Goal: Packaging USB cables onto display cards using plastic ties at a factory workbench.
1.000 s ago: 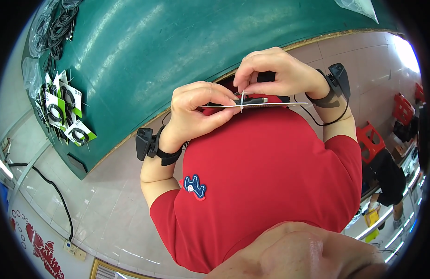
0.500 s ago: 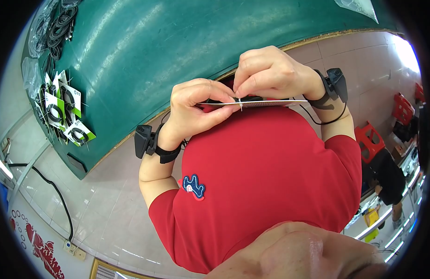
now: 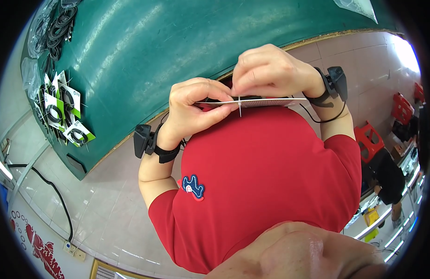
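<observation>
A thin card [image 3: 280, 101] is held nearly edge-on in front of my red shirt, just off the table's near edge. My left hand [image 3: 189, 104] pinches its left part between thumb and fingers. A thin white tie [image 3: 240, 109] crosses the card, with one end sticking out toward me. On the card's far side, the closed fingers of my right hand [image 3: 271, 72] are at the tie's other end; their tips are partly hidden. Something black [image 3: 253, 98] lies against the card's far face, mostly out of sight.
Carded black cables [image 3: 61, 109] lie piled on the green table [image 3: 150, 60] at left. Behind them are coiled dark cables [image 3: 61, 28] and clear plastic bags [image 3: 31, 74]. A small dark flat object [image 3: 76, 163] sits at the table's corner. Red stools [image 3: 369, 142] stand at right.
The white tie's near end now sticks out farther toward me from the card. My right hand has shifted slightly left. My left hand keeps its grip on the card.
</observation>
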`<control>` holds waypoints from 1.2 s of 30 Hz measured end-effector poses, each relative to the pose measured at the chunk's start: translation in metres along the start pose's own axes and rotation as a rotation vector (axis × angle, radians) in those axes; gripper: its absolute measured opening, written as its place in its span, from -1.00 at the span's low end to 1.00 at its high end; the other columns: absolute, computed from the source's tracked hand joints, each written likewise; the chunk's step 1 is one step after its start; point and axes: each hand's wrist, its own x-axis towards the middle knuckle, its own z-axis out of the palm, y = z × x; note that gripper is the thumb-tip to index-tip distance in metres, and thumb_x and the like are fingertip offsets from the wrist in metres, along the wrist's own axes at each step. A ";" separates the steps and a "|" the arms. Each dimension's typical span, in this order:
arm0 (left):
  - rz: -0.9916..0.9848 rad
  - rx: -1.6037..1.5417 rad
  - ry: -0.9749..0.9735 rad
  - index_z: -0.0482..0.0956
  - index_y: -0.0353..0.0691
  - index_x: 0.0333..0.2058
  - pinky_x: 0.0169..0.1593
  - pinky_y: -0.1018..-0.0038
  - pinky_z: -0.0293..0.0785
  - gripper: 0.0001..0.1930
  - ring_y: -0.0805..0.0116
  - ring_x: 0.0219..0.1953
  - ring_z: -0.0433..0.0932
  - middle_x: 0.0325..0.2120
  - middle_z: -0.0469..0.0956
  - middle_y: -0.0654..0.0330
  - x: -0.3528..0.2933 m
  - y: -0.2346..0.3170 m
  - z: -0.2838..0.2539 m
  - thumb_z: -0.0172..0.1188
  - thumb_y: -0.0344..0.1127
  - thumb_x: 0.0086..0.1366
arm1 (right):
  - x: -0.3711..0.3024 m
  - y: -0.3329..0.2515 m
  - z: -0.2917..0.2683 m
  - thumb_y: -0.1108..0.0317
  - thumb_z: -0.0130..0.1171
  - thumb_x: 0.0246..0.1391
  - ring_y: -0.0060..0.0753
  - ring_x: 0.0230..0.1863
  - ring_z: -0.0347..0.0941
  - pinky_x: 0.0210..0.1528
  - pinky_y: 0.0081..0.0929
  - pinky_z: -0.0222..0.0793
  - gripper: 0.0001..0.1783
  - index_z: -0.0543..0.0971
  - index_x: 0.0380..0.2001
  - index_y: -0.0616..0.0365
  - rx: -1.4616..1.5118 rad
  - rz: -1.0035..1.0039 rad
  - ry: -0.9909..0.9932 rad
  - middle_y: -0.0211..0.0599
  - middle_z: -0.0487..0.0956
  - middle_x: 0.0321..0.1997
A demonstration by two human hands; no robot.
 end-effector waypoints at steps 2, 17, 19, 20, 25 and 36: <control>0.002 -0.002 -0.002 0.67 -0.26 -0.51 -0.34 0.53 0.57 -0.88 0.35 -0.39 0.68 -0.44 0.69 0.14 0.000 0.000 0.001 0.45 -0.52 -0.05 | -0.001 0.004 0.001 0.53 0.30 -0.05 -0.32 -0.46 0.49 -0.50 -0.47 0.38 -0.89 0.63 -0.38 0.16 0.010 0.039 0.030 -0.33 0.59 -0.36; 0.080 0.051 0.071 0.65 -0.29 -0.50 -0.33 0.53 0.58 -0.86 0.33 -0.39 0.68 -0.45 0.69 0.12 0.004 0.018 -0.012 0.45 -0.54 -0.08 | 0.010 -0.004 -0.019 0.62 0.20 0.04 -0.41 -0.34 0.51 -0.38 -0.51 0.40 -0.86 0.59 -0.29 0.25 -0.175 0.154 0.342 -0.25 0.60 -0.23; 0.163 0.195 0.303 0.64 -0.28 -0.49 -0.34 0.51 0.58 -0.84 0.33 -0.40 0.68 -0.45 0.69 0.11 0.004 0.024 -0.022 0.46 -0.54 -0.09 | 0.011 -0.005 -0.028 0.63 0.17 0.07 -0.43 -0.32 0.51 -0.35 -0.53 0.40 -0.86 0.58 -0.27 0.26 -0.268 0.214 0.517 -0.23 0.59 -0.20; 0.208 0.267 0.420 0.64 -0.28 -0.49 -0.34 0.51 0.58 -0.83 0.33 -0.40 0.68 -0.45 0.69 0.11 0.005 0.026 -0.028 0.46 -0.54 -0.10 | 0.006 -0.003 -0.028 0.62 0.15 0.10 -0.46 -0.29 0.51 -0.32 -0.55 0.40 -0.86 0.57 -0.25 0.28 -0.155 0.217 0.628 -0.21 0.59 -0.18; 0.358 0.581 0.660 0.64 -0.23 -0.47 -0.35 0.49 0.57 -0.79 0.30 -0.43 0.68 -0.45 0.69 0.12 0.014 0.028 -0.035 0.47 -0.55 -0.13 | 0.030 -0.022 0.012 0.53 0.13 0.21 -0.57 -0.28 0.48 -0.27 -0.66 0.39 -0.89 0.55 -0.21 0.33 0.239 0.460 0.555 -0.23 0.57 -0.19; 0.450 0.726 0.791 0.62 -0.18 -0.47 -0.38 0.48 0.56 -0.76 0.24 -0.46 0.66 -0.44 0.69 0.13 0.015 0.005 -0.035 0.47 -0.55 -0.15 | 0.068 -0.003 0.040 0.47 0.20 0.20 -0.67 -0.34 0.45 -0.32 -0.67 0.38 -0.86 0.55 -0.22 0.32 0.560 0.642 0.466 -0.39 0.55 -0.28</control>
